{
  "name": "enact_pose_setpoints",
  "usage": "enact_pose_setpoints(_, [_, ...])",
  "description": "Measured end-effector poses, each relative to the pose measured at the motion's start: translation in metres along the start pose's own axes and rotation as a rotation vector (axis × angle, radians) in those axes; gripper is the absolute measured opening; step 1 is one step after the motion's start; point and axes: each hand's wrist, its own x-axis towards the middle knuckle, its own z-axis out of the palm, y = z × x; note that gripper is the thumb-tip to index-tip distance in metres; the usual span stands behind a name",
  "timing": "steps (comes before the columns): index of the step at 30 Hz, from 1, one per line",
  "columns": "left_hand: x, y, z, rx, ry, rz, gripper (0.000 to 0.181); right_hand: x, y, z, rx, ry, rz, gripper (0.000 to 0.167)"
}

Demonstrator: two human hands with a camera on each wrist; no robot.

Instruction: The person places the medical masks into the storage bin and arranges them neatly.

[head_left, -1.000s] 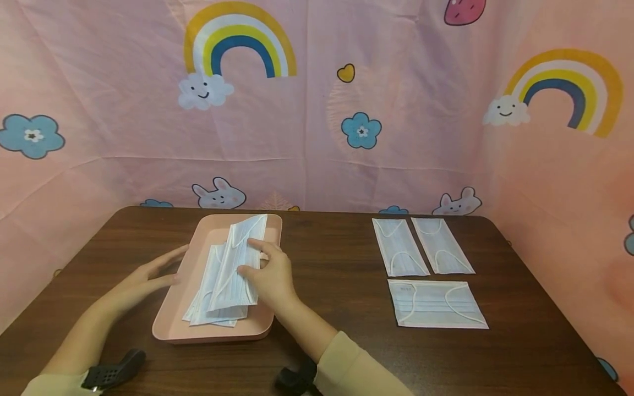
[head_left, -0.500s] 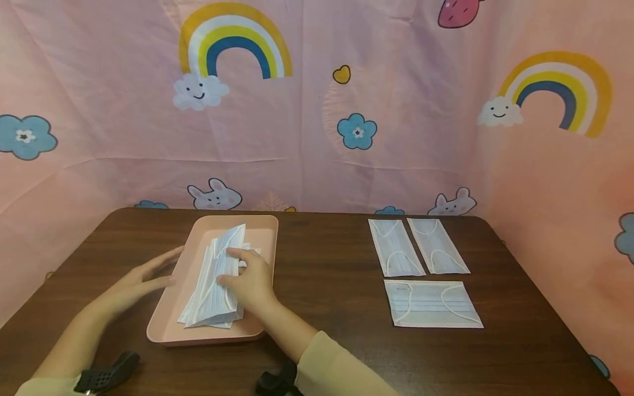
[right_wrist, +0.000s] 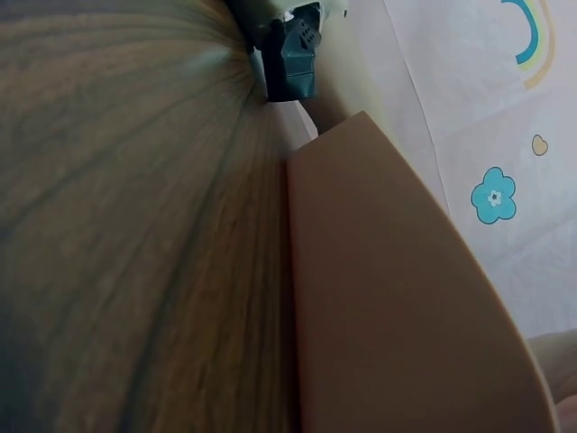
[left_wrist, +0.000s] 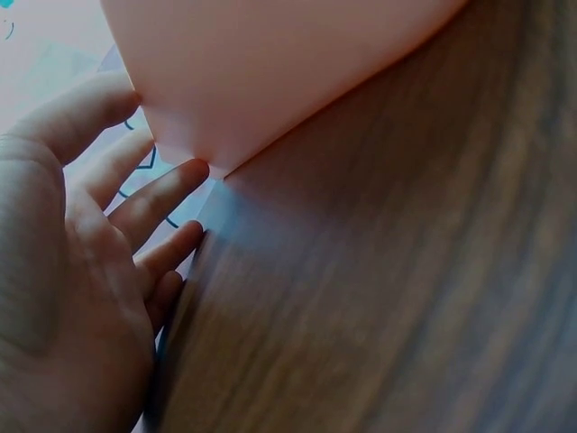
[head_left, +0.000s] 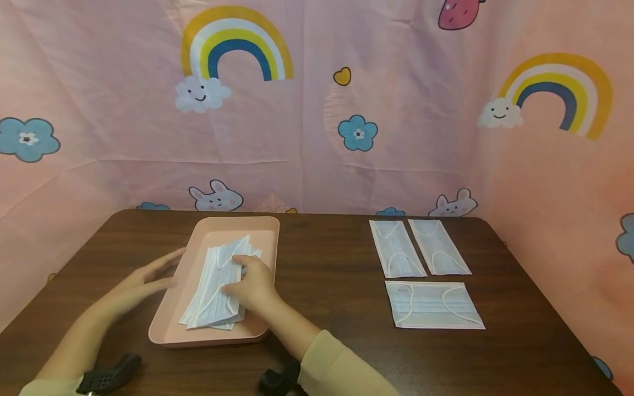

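A pink tray (head_left: 260,234) stands on the left half of the table, holding a loose pile of pale blue face masks. With thumb and forefinger my right hand (head_left: 257,286) pinches the top face mask (head_left: 213,294), which lies slanted over the others. My left hand (head_left: 131,286) is at the tray's left side, fingers spread and nearly straight. In the left wrist view, the fingertips of this hand (left_wrist: 90,234) touch the tray's outer wall (left_wrist: 261,72). The right wrist view is mostly filled by the tray wall (right_wrist: 388,298); only a sliver of hand shows at its edge.
Two upright-lying masks (head_left: 398,250) sit side by side at the back right of the brown table (head_left: 327,308). In front of them another mask (head_left: 435,306) lies crosswise. A pink patterned cloth (head_left: 307,126) encloses the back and sides.
My right hand has moved down and slightly left, lowering the mask from above the tray onto the pile. The left hand has stayed at the tray's side.
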Motion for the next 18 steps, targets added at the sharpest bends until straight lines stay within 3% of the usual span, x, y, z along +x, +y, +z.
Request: enact_pose_setpoints(18, [-0.001, 0.0001, 0.0009, 0.032, 0.01, -0.006, 0.063, 0.0004, 0.0042, 0.007, -0.304, -0.127, 0.038, 0.061])
